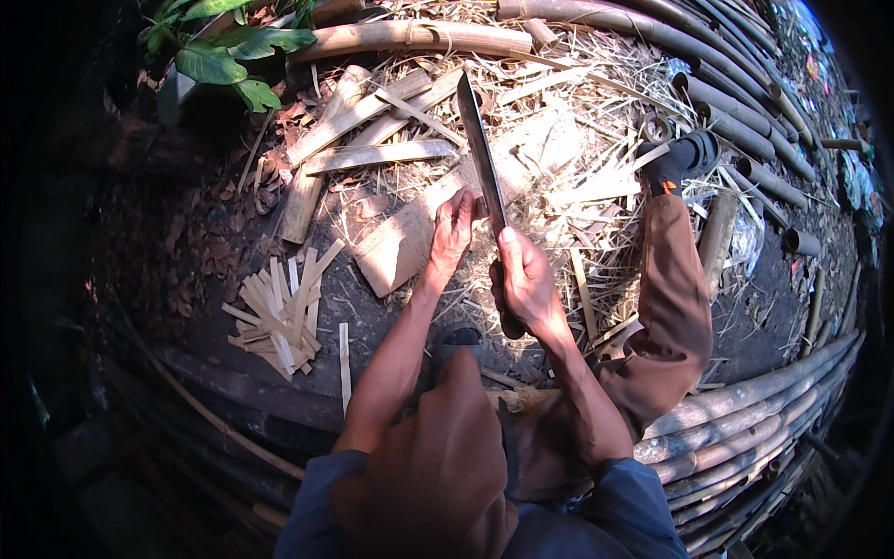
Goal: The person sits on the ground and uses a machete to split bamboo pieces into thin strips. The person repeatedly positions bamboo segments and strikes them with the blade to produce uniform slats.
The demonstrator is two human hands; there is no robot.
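Note:
My right hand (526, 284) is wrapped round the dark handle of a machete (480, 149), whose long blade points away from me and slightly left. Close to the left side of the blade, my left hand (453, 231) has its fingers curled together. Whatever lies in those fingers is hidden, and I cannot tell whether they touch the blade. Beneath both hands, a flat wooden board (396, 247) rests on the ground. Thin, pale bamboo strips (284, 312) lie heaped to the left of my forearm, with a single strip (345, 363) apart from them.
Split bamboo pieces (382, 156) lie beyond the board. Shavings (596, 224) cover the ground to the right, around my outstretched leg (672, 289). Bamboo poles (745, 130) are stacked at the far right, and more poles (736, 415) run behind me. A leafy plant (209, 61) grows far left.

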